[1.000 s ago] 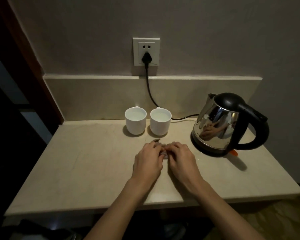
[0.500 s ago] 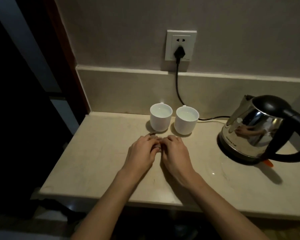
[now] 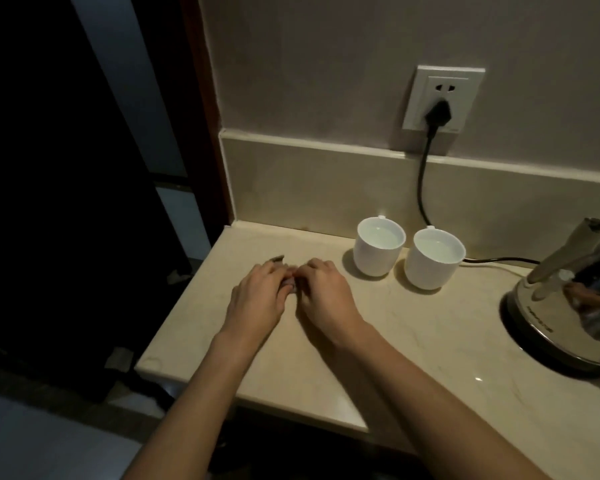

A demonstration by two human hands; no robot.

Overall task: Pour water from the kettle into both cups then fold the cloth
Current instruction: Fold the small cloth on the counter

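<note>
left hand [image 3: 257,299] | right hand [image 3: 326,296] | forearms bare, no sleeves | rings: none apparent, dim light

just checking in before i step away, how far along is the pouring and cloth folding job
Pouring looks done: both white cups, left cup and right cup, hold water, and the kettle sits on its base. In hand: the left hand and right hand are together on a small dark cloth, mostly hidden beneath them. Left: finishing the fold; how far it has got cannot be told.

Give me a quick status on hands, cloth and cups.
Left hand and right hand together over small cloth, mostly hidden. Both cups hold water. Kettle on its base, clear.
</note>
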